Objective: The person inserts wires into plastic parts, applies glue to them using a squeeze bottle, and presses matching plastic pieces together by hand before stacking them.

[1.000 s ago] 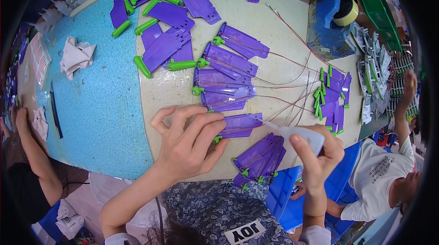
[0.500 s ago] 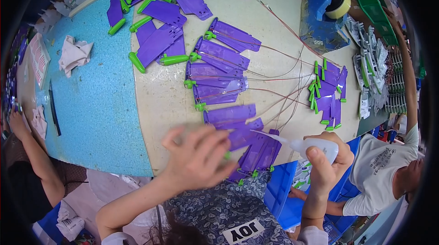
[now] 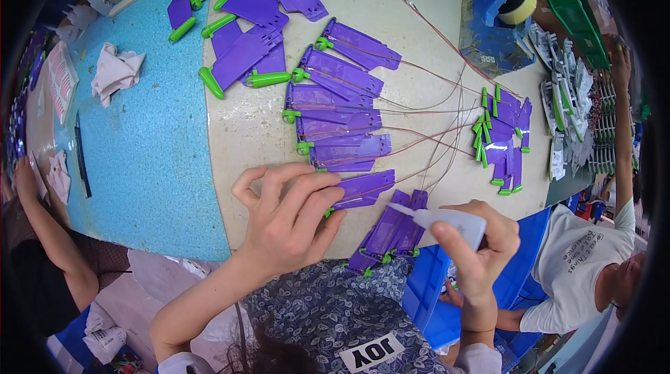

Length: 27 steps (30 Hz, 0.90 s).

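Note:
My left hand (image 3: 283, 217) has its bent fingers on the left end of a purple plastic wing-shaped piece (image 3: 368, 189), with a bit of its green end showing under them. In my right hand (image 3: 485, 252) is a white squeeze bottle (image 3: 457, 225) with a thin nozzle, which points left above another purple wing piece (image 3: 382, 229) near the table's front edge. Further up, a fanned row of purple wing pieces (image 3: 342, 74) with green ends lies on the table, and thin wires (image 3: 426, 110) run from them to the right.
Stacked purple and green pieces (image 3: 248, 53) lie at the far left, with a smaller pile (image 3: 499, 140) at right. A blue holder (image 3: 481, 39) carries a tape roll (image 3: 518, 2). A crumpled cloth (image 3: 116, 74) rests on the blue mat (image 3: 150, 157). Co-workers sit at both sides.
My left hand has come to rest on the purple wing piece, which now lies nearer the row. My right hand has shifted a little left and down with the bottle.

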Tool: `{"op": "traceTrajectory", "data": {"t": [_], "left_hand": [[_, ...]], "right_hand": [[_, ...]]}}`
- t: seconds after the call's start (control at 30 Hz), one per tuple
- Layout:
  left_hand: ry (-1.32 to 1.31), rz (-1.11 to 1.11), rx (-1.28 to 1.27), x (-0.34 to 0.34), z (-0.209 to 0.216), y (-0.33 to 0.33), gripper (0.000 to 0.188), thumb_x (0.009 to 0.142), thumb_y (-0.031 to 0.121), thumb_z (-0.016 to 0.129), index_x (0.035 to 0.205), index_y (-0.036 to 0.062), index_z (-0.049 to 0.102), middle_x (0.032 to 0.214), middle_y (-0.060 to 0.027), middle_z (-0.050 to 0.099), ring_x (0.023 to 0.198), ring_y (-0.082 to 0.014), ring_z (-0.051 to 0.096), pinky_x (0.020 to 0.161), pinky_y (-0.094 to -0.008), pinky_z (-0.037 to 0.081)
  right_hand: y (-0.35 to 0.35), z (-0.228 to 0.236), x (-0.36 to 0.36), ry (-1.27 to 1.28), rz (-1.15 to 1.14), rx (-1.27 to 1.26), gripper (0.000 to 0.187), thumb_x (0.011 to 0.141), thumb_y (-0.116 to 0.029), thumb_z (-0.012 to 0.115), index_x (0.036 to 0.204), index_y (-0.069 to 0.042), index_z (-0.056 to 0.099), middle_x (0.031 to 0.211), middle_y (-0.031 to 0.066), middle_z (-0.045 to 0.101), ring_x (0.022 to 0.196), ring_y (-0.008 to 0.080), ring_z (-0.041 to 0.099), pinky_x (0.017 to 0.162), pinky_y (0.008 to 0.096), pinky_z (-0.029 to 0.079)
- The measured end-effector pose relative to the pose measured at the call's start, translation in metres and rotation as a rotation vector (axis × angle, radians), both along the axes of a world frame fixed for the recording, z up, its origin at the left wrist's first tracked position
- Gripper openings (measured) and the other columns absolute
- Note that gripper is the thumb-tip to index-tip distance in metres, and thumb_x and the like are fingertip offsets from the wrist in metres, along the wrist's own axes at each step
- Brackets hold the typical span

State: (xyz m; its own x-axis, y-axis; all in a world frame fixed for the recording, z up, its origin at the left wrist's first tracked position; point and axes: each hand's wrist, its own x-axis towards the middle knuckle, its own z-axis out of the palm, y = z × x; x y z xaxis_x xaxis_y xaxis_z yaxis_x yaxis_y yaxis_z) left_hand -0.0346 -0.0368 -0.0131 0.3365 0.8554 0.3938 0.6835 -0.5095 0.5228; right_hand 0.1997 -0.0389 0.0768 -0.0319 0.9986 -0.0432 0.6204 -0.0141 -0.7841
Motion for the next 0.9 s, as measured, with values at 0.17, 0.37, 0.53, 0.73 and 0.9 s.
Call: {"op": "traceTrajectory", "data": {"t": [0.17,0.37,0.53,0.73,0.9], "left_hand": [[-0.034,-0.076,-0.009,0.002,0.001,-0.013,0.033,0.067,0.022,0.079,0.099,0.0168,0.07,0.105,-0.0008,0.064,0.1,-0.0224,0.055,0.089,-0.0442,0.028],[0.002,-0.263,-0.077,0.028,0.001,-0.062,0.039,0.072,0.021,0.076,0.111,0.0247,0.073,0.107,-0.004,0.06,0.1,-0.0206,0.054,0.091,-0.0384,0.037],[-0.035,-0.221,-0.061,0.018,-0.009,-0.044,0.039,0.073,0.015,0.075,0.112,0.0115,0.072,0.113,-0.0101,0.061,0.102,-0.0287,0.057,0.083,-0.04,0.051],[-0.078,-0.078,-0.08,0.008,0.002,-0.02,0.035,0.071,0.012,0.079,0.1,-0.0006,0.064,0.113,-0.0151,0.062,0.097,-0.032,0.06,0.08,-0.0388,0.052],[-0.108,-0.057,-0.065,0.005,0.004,-0.011,0.041,0.067,0.005,0.082,0.101,-0.0024,0.06,0.107,-0.016,0.068,0.093,-0.0332,0.062,0.079,-0.0388,0.053]], "right_hand": [[-0.004,0.002,0.013,0.026,-0.192,-0.112,0.014,0.076,-0.007,0.079,0.076,0.003,0.07,0.062,0.0025,0.064,0.054,0.0054,0.056,0.048,0.0214,0.037],[-0.011,0.005,0.023,0.36,-0.361,-0.024,0.026,0.077,-0.019,0.076,0.076,0.005,0.069,0.063,0.003,0.062,0.056,0.0066,0.05,0.052,0.0221,0.034],[-0.017,-0.001,0.03,0.406,-0.342,0.005,0.032,0.079,-0.021,0.071,0.083,0.01,0.066,0.073,0.0111,0.064,0.06,0.0116,0.056,0.057,0.0222,0.039],[-0.02,-0.006,0.021,0.333,-0.266,-0.071,0.027,0.077,-0.019,0.072,0.081,0.008,0.068,0.07,0.0087,0.064,0.06,0.0093,0.055,0.053,0.0227,0.036],[-0.009,-0.014,-0.001,0.231,-0.151,-0.021,0.019,0.078,-0.014,0.074,0.08,0.005,0.07,0.062,0.0016,0.061,0.054,0.0064,0.05,0.05,0.023,0.033]]}}
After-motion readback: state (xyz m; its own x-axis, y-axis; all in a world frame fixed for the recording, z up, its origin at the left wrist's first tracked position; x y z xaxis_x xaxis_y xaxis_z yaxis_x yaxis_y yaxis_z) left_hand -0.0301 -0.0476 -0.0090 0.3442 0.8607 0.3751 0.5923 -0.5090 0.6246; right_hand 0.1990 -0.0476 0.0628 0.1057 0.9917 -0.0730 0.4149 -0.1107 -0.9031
